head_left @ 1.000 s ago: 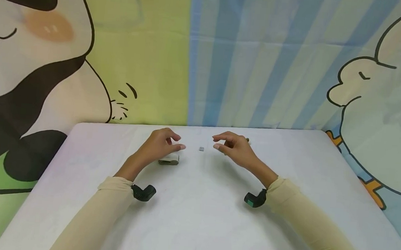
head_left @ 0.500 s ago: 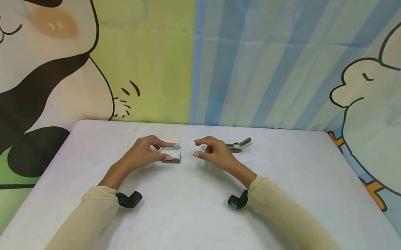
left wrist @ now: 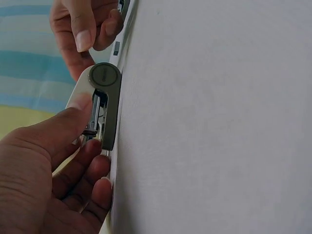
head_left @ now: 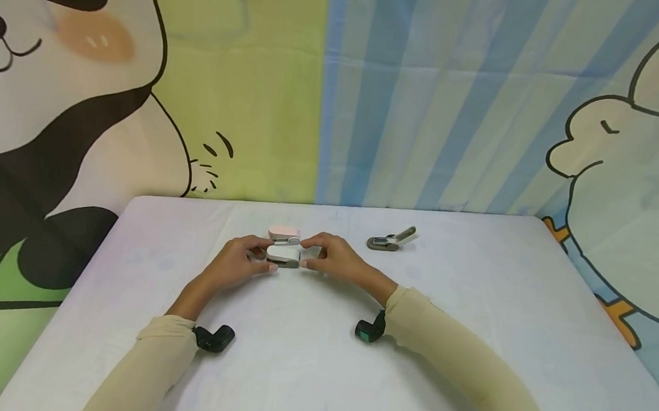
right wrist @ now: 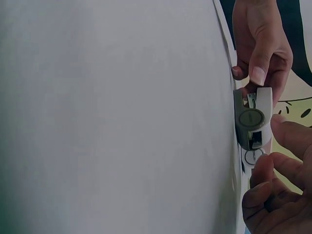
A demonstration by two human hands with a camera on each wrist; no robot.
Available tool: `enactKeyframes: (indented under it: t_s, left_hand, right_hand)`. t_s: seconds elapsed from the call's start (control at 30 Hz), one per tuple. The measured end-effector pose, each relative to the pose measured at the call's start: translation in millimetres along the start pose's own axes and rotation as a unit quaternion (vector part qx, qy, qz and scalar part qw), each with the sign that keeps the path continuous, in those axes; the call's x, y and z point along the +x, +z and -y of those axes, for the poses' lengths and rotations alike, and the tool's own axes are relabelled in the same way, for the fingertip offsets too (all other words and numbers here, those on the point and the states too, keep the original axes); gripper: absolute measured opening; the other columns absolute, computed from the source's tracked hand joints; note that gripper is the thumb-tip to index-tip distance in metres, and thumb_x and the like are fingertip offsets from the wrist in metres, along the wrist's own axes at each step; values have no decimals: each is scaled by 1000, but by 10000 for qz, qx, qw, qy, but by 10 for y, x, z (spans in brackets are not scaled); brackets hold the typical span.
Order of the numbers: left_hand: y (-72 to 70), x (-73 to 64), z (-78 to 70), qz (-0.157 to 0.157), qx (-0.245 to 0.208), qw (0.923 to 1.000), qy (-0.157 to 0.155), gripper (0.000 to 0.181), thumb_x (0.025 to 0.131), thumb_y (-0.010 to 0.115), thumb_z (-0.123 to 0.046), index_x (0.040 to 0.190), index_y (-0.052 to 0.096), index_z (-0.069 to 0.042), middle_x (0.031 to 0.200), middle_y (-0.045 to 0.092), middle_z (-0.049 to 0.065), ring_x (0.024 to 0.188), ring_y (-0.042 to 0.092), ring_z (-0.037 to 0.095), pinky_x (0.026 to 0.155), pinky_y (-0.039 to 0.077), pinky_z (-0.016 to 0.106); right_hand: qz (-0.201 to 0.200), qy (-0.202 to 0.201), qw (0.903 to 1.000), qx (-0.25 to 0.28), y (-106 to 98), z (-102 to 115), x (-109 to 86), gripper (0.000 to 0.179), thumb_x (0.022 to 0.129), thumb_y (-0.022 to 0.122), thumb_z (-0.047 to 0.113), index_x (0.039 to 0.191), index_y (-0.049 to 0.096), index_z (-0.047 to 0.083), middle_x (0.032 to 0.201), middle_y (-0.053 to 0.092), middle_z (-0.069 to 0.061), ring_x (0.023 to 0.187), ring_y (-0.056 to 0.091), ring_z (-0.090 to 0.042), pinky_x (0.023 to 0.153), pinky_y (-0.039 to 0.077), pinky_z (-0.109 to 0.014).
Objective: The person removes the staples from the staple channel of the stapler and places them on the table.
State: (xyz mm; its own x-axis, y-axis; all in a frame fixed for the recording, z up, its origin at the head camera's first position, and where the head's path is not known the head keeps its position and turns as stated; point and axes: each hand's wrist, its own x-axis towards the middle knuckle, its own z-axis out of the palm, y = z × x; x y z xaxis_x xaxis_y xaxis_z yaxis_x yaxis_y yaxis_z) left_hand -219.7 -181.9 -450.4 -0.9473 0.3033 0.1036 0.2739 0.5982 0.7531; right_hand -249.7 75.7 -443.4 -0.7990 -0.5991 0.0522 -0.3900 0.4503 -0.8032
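A white-and-grey stapler [head_left: 283, 255] lies on the table, with a pink stapler [head_left: 284, 233] just behind it. My left hand [head_left: 236, 261] pinches the white-and-grey stapler's left end; in the left wrist view its thumb lies on the pale top and the fingers curl beyond. At the other end is my right hand [head_left: 334, 257], thumb and forefinger spread around that end. The left wrist view shows a gap between the right thumb and the stapler. A small grey block [left wrist: 116, 48], perhaps staples, lies past the right fingers; the right hand hides it in the head view.
A grey stapler [head_left: 387, 241] with its top raised stands at the back right. The white table [head_left: 294, 357] meets a patterned cloth backdrop [head_left: 268, 97] at its far edge. Black wrist cameras [head_left: 213, 338] hang below both wrists.
My left hand has come back left and down to the white-and-grey stapler's left end. The right hand has moved left to its right end, uncovering the grey stapler at the back right.
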Motion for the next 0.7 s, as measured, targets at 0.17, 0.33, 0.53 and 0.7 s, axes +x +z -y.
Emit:
enactKeyframes:
  t_s: [0.17, 0.33, 0.53, 0.7]
  left_hand:
    - [30, 22, -3, -3, -39, 10000, 79, 44, 81, 79, -10, 120, 65, 2, 93, 66, 8, 87, 60, 23, 77, 47, 41]
    - [61, 31, -7, -107, -59, 9998, 159, 30, 83, 77, -8, 110, 69, 1, 88, 65, 5, 82, 58, 20, 74, 46, 38]
    - [89, 33, -14, -131, -45, 9996, 256, 23, 82, 78, -6, 103, 70, -1, 82, 63, 2, 77, 56, 18, 70, 44, 36]
    - [96, 25, -31, -68, -78, 9994, 331, 23, 82, 77, -7, 104, 70, -1, 83, 64, 1, 77, 56, 17, 70, 45, 35]
  right_hand:
    - [88, 18, 9999, 71, 61, 11, 62, 40, 90, 73, 17, 127, 63, 6, 120, 60, -7, 61, 56, -13, 55, 47, -27]
    - [165, 138, 9997, 91, 83, 40, 117, 33, 89, 73, 14, 121, 67, 6, 111, 64, -4, 57, 55, -13, 51, 46, -27]
    - [48, 63, 9997, -230, 93, 38, 157, 27, 88, 74, 15, 113, 69, 6, 97, 67, -1, 57, 52, -9, 51, 43, -23]
    - [91, -40, 9990, -443, 70, 65, 109, 26, 90, 72, 16, 113, 68, 6, 100, 66, -1, 59, 51, -11, 53, 42, -23]
